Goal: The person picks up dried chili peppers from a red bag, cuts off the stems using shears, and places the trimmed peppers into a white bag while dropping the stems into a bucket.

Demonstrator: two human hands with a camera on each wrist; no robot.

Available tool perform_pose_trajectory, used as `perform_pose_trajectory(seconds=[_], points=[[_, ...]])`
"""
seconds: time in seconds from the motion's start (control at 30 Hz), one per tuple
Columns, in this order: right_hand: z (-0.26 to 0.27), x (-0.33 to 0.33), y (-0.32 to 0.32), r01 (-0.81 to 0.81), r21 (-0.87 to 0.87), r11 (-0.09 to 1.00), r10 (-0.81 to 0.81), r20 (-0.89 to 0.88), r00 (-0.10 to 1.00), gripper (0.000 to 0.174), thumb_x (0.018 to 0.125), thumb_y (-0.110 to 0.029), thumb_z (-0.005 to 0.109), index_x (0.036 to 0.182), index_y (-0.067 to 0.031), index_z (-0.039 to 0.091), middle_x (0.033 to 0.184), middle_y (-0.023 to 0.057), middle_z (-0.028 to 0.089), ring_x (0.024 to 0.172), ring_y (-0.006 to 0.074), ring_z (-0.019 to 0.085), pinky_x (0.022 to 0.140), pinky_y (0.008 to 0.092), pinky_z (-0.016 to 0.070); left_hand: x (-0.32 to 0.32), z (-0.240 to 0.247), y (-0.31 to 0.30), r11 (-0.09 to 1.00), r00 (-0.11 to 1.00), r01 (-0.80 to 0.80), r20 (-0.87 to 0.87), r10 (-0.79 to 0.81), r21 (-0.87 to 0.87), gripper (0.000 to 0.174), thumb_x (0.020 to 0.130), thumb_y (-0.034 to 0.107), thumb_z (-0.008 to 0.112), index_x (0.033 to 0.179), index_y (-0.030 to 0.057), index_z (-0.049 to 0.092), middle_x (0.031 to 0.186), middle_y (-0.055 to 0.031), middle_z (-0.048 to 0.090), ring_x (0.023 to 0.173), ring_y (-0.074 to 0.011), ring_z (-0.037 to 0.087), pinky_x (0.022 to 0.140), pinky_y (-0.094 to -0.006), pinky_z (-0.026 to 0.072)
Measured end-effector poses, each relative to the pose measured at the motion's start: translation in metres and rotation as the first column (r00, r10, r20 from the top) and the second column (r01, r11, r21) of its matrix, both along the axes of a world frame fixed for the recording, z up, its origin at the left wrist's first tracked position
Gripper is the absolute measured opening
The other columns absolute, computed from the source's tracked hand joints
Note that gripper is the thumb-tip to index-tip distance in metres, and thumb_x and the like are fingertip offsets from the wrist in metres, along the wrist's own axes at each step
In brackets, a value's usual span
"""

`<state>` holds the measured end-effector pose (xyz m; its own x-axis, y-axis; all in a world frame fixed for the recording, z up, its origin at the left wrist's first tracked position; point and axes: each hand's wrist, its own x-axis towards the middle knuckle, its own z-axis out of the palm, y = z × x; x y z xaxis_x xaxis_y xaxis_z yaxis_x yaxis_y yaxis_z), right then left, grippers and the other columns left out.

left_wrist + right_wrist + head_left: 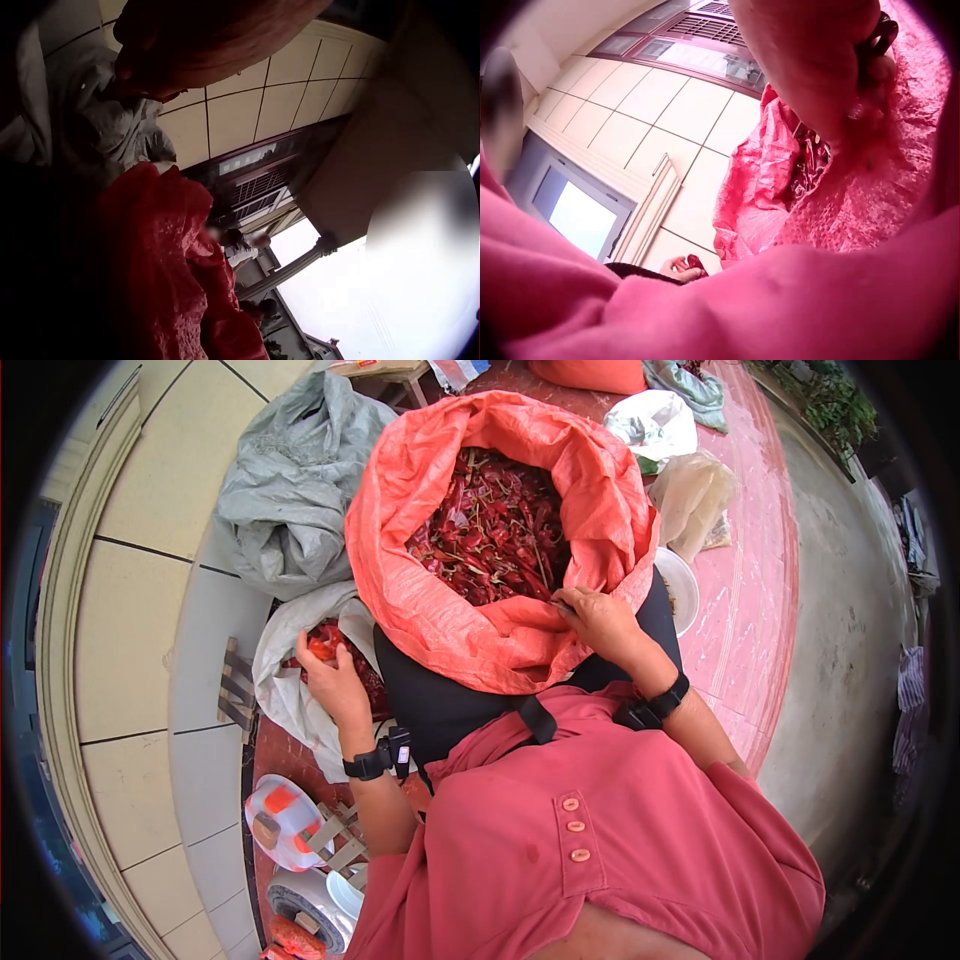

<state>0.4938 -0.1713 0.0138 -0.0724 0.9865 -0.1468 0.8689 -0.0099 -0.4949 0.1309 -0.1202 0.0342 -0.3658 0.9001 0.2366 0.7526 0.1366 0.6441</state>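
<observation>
A large orange-red woven bag stands open between the legs, filled with dark red chili peppers. The right hand is at the bag's near right rim, fingers curled round a small dark object whose kind I cannot tell. Over a smaller white sack on the left, the left hand pinches a red pepper between thumb and fingers. More red peppers lie inside that sack. In the left wrist view the left hand is dark, its fingertips hidden.
A grey sack lies at the back left. On the right are a white bowl, a clear plastic bag and a white bag. A patterned basin and a grey roll are at the lower left.
</observation>
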Motion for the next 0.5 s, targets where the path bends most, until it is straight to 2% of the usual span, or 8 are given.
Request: perform_pose_trajectory(seconds=[0.07, 0.17, 0.27, 0.3, 0.37, 0.4, 0.47, 0.5], points=[[0.008, 0.002, -0.001, -0.083, -0.156, 0.984, 0.098, 0.094, 0.991, 0.027, 0.090, -0.028, 0.055, 0.110, -0.0116, 0.064, 0.097, 0.0129, 0.066, 0.089, 0.0324, 0.064, 0.073, 0.0428, 0.0517, -0.040, -0.025, 0.004, 0.999, 0.990, -0.053, -0.131, 0.054, 0.011, 0.059, 0.083, 0.004, 0.064, 0.136, 0.0026, 0.037, 0.117, -0.0219, 0.057, 0.096, -0.0353, 0.061, 0.083, -0.0403, 0.0480], [0.003, 0.006, -0.011, -0.274, -0.148, 0.950, 0.289, 0.084, 0.954, 0.027, 0.089, -0.029, 0.056, 0.110, -0.0157, 0.067, 0.093, 0.0127, 0.065, 0.089, 0.0326, 0.064, 0.074, 0.0425, 0.0515, -0.039, -0.018, 0.004, 0.984, 0.982, -0.164, -0.086, 0.169, 0.070, 0.051, 0.084, 0.003, 0.061, 0.132, 0.0023, 0.042, 0.109, -0.0196, 0.059, 0.092, -0.0325, 0.060, 0.083, -0.0389, 0.0474], [0.006, 0.001, -0.009, -0.321, -0.194, 0.927, 0.348, 0.125, 0.929, 0.028, 0.088, -0.030, 0.057, 0.111, -0.0188, 0.068, 0.089, 0.0129, 0.065, 0.087, 0.0333, 0.064, 0.074, 0.0427, 0.0515, 0.024, 0.012, -0.002, 0.953, 0.992, 0.106, 0.035, -0.120, 0.285, 0.037, 0.087, 0.002, 0.058, 0.123, 0.0024, 0.050, 0.102, -0.0161, 0.060, 0.089, -0.0295, 0.059, 0.082, -0.0372, 0.0474], [0.006, 0.001, -0.008, -0.327, -0.212, 0.921, 0.356, 0.118, 0.927, 0.028, 0.087, -0.030, 0.057, 0.111, -0.0184, 0.068, 0.090, 0.0135, 0.065, 0.087, 0.0338, 0.064, 0.074, 0.0436, 0.0517, 0.047, 0.018, -0.005, 0.911, 0.950, 0.306, -0.025, -0.312, 0.277, 0.033, 0.087, 0.001, 0.056, 0.120, 0.0024, 0.053, 0.101, -0.0150, 0.061, 0.091, -0.0295, 0.059, 0.082, -0.0374, 0.0474], [0.006, 0.001, -0.002, -0.342, -0.244, 0.907, 0.377, 0.108, 0.920, 0.029, 0.086, -0.029, 0.057, 0.110, -0.0177, 0.067, 0.090, 0.0148, 0.067, 0.087, 0.0349, 0.065, 0.074, 0.0452, 0.0523, 0.091, 0.012, -0.007, 0.708, 0.740, 0.672, -0.170, -0.651, 0.216, 0.029, 0.087, 0.000, 0.051, 0.115, 0.0017, 0.055, 0.099, -0.0122, 0.063, 0.095, -0.0311, 0.059, 0.083, -0.0395, 0.0473], [0.007, -0.001, 0.000, -0.290, -0.259, 0.921, 0.332, 0.134, 0.934, 0.029, 0.086, -0.030, 0.057, 0.109, -0.0159, 0.067, 0.089, 0.0153, 0.067, 0.087, 0.0348, 0.065, 0.074, 0.0456, 0.0522, 0.114, 0.004, -0.005, 0.558, 0.578, 0.807, -0.064, -0.814, 0.195, 0.029, 0.086, 0.001, 0.050, 0.115, 0.0009, 0.055, 0.105, -0.0150, 0.063, 0.099, -0.0336, 0.059, 0.085, -0.0426, 0.0467], [0.010, -0.008, 0.002, -0.178, -0.287, 0.941, 0.238, 0.188, 0.953, 0.029, 0.086, -0.031, 0.057, 0.105, -0.0123, 0.067, 0.088, 0.0163, 0.067, 0.086, 0.0347, 0.066, 0.074, 0.0466, 0.0521, 0.151, -0.045, -0.006, 0.573, 0.565, 0.808, 0.097, -0.819, 0.134, 0.025, 0.087, 0.005, 0.051, 0.111, -0.0004, 0.054, 0.101, -0.0175, 0.065, 0.097, -0.0371, 0.061, 0.083, -0.0459, 0.0474], [0.006, -0.009, 0.003, -0.098, -0.264, 0.959, 0.154, 0.198, 0.968, 0.030, 0.086, -0.033, 0.057, 0.104, -0.0108, 0.067, 0.088, 0.0170, 0.067, 0.086, 0.0348, 0.066, 0.074, 0.0467, 0.0521, 0.156, -0.054, -0.005, 0.565, 0.568, 0.823, 0.059, -0.821, -0.064, 0.023, 0.087, 0.007, 0.052, 0.108, -0.0002, 0.055, 0.099, -0.0182, 0.065, 0.095, -0.0379, 0.062, 0.082, -0.0469, 0.0476]])
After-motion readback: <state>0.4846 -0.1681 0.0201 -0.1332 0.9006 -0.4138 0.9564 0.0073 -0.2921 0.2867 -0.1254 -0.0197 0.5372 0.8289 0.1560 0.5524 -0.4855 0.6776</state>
